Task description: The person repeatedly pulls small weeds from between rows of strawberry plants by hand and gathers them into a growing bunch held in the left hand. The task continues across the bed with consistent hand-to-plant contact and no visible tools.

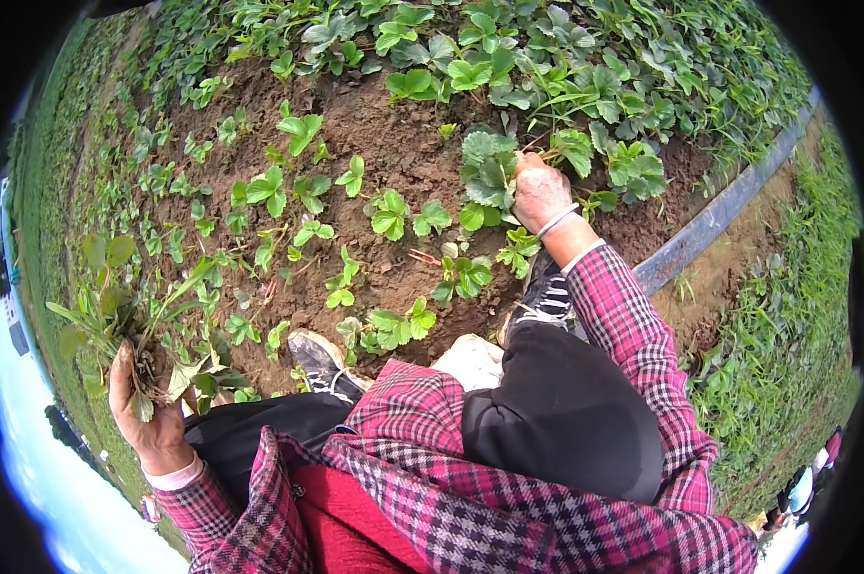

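Observation:
My left hand (148,423), at the lower left, is closed around a bunch of pulled plants (127,330) with long blades, leaves and some withered foliage. Toward the upper right, my right hand (539,192), with a pale bangle at the wrist, reaches down among strawberry-like plants. Its fingers are at the stems beside a large grey-green leaf cluster (489,168); the fingertips are partly hidden, so what they grip cannot be told. Small three-leaved seedlings (389,215) stand in the brown soil (374,129) between my hands.
Dense foliage (604,79) covers the far side of the bed. A dark plastic strip or hose (719,212) runs along the right, with grass (783,323) beyond. My shoes (324,362) rest on the soil, a pale object (473,361) between them. Other people (801,491) are at the far lower right.

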Demonstrator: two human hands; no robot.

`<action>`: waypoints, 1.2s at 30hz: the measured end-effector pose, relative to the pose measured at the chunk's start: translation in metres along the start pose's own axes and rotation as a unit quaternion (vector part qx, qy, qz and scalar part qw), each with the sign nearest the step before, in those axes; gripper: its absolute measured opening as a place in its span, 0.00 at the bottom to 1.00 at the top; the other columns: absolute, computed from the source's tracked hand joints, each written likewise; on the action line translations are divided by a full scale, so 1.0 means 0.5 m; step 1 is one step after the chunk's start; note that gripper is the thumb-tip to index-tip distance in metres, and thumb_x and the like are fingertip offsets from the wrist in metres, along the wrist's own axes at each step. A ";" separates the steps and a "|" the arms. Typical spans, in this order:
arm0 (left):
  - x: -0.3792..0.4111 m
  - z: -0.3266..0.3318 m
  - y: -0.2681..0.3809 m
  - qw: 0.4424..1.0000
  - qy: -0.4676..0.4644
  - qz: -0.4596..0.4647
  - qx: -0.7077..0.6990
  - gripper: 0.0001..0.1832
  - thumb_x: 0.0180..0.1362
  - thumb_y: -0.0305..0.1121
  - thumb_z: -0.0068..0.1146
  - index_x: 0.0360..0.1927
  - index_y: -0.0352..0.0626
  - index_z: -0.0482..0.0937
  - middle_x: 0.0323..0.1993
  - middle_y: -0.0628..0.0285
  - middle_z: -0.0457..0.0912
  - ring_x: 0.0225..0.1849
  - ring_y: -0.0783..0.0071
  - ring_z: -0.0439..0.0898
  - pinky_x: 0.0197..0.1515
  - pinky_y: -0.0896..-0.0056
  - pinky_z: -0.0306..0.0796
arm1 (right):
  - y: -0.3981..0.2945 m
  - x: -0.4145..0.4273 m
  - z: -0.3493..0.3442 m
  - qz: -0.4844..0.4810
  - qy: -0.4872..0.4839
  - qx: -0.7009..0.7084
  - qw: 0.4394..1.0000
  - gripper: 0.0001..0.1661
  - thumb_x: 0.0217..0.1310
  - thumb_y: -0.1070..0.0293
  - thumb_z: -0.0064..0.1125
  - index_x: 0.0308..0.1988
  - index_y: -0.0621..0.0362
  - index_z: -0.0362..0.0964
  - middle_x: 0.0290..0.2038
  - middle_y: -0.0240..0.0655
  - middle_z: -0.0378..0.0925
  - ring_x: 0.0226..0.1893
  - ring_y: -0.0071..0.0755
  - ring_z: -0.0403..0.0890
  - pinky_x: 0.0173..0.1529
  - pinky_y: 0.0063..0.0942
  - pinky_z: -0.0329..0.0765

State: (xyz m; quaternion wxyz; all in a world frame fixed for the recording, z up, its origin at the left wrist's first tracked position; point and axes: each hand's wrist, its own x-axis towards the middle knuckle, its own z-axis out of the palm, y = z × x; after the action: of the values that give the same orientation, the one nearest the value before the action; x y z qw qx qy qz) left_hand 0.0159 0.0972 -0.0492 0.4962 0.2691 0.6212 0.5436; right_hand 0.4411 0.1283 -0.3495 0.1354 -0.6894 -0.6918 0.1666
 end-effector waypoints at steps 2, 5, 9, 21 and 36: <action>0.002 -0.009 0.008 1.000 -0.009 -0.008 0.011 0.13 0.57 0.32 0.45 0.43 0.35 0.72 0.42 0.55 0.75 0.41 0.64 0.76 0.42 0.65 0.74 | -0.027 0.000 -0.021 0.018 0.001 -0.023 1.000 0.08 0.48 0.74 0.44 0.34 0.57 0.63 0.32 0.46 0.68 0.30 0.49 0.76 0.33 0.40 0.74; -0.003 0.014 0.001 0.999 -0.024 -0.030 -0.020 0.12 0.56 0.29 0.47 0.42 0.35 0.72 0.40 0.54 0.77 0.41 0.63 0.76 0.48 0.61 0.70 | -0.039 0.009 -0.029 0.049 0.014 -0.041 0.998 0.08 0.48 0.74 0.45 0.34 0.58 0.64 0.32 0.45 0.68 0.31 0.48 0.76 0.35 0.39 0.74; 0.007 0.017 -0.008 1.000 -0.003 -0.013 0.000 0.12 0.56 0.31 0.46 0.41 0.36 0.73 0.40 0.55 0.77 0.41 0.64 0.76 0.42 0.66 0.74 | -0.036 0.057 -0.040 0.048 -0.030 -0.049 0.997 0.09 0.46 0.74 0.48 0.33 0.60 0.66 0.32 0.46 0.72 0.33 0.48 0.76 0.35 0.40 0.74; 0.010 0.030 -0.009 0.999 -0.026 -0.025 -0.014 0.11 0.56 0.29 0.47 0.40 0.34 0.73 0.39 0.54 0.77 0.42 0.64 0.76 0.44 0.65 0.73 | -0.015 0.068 -0.034 0.022 0.013 0.048 0.999 0.11 0.39 0.75 0.52 0.31 0.61 0.67 0.28 0.49 0.72 0.32 0.51 0.75 0.37 0.38 0.72; 0.004 0.037 -0.011 1.000 0.020 0.000 0.016 0.13 0.56 0.32 0.48 0.41 0.35 0.73 0.40 0.55 0.76 0.43 0.61 0.75 0.41 0.63 0.74 | -0.065 0.107 -0.068 0.046 -0.111 -0.097 0.988 0.10 0.44 0.74 0.50 0.32 0.61 0.72 0.34 0.45 0.76 0.36 0.43 0.78 0.38 0.36 0.75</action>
State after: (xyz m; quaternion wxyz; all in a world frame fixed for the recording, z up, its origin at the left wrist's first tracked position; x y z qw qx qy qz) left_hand 0.0329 0.1049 -0.0533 0.4792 0.2662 0.6398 0.5387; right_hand 0.4248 0.1835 -0.3075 -0.0175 -0.7078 -0.6828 0.1803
